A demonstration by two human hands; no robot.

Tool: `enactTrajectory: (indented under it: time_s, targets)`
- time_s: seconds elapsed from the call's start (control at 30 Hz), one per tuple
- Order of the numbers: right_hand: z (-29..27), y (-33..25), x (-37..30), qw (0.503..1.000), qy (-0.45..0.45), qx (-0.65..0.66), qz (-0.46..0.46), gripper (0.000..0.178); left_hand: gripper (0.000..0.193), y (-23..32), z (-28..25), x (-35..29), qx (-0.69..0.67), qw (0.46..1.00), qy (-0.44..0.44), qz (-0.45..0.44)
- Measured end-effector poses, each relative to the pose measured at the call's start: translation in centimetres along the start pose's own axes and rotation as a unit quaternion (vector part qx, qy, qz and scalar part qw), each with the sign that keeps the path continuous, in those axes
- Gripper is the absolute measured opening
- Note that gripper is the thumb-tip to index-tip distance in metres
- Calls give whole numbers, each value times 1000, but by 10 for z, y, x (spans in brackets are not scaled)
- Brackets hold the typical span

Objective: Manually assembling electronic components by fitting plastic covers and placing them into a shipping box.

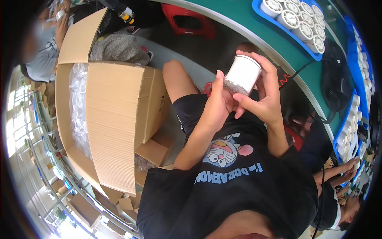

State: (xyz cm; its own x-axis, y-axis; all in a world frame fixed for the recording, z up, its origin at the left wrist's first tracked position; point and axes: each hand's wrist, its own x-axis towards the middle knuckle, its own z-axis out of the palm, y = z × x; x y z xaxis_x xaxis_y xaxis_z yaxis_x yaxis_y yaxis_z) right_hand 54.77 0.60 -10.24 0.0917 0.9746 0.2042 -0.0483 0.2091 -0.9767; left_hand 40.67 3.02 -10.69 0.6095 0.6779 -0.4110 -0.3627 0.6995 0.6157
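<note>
A white cylindrical part [243, 71] is held up in front of my lap, tilted, with a grey or clear band round its lower end. My right hand [266, 89] grips it from the right, fingers curled behind its upper side and the thumb near its lower end. From the left, my left hand [223, 99] supports the lower end, its thumb pointing up beside the part and its other fingers bent underneath. Where the hands meet, some fingertips are hidden.
To my left stands a big open carton [115, 123] with clear plastic bags [78, 107] inside. A green-topped table [238, 14] curves along the right, carrying a blue tray [288, 34] of similar white cylinders. A black bag [335, 79] lies beyond it. Other people sit at both sides.
</note>
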Motion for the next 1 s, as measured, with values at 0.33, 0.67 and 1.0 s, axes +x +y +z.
enactTrajectory:
  time_s: [0.33, 0.67, 1.0]
  targets:
    - [-26, -36, 24, 969, -13, -231, -90, 73, 75, -28, -1, 36, -307, 890, -291, -171]
    - [-122, -39, 144, 852, 199, -461, -149, 56, 59, -46, -16, 79, 35, 977, -106, -183]
    - [-326, 11, 336, 684, 340, -645, 27, 72, 37, -47, -159, 34, 100, 961, 190, -177]
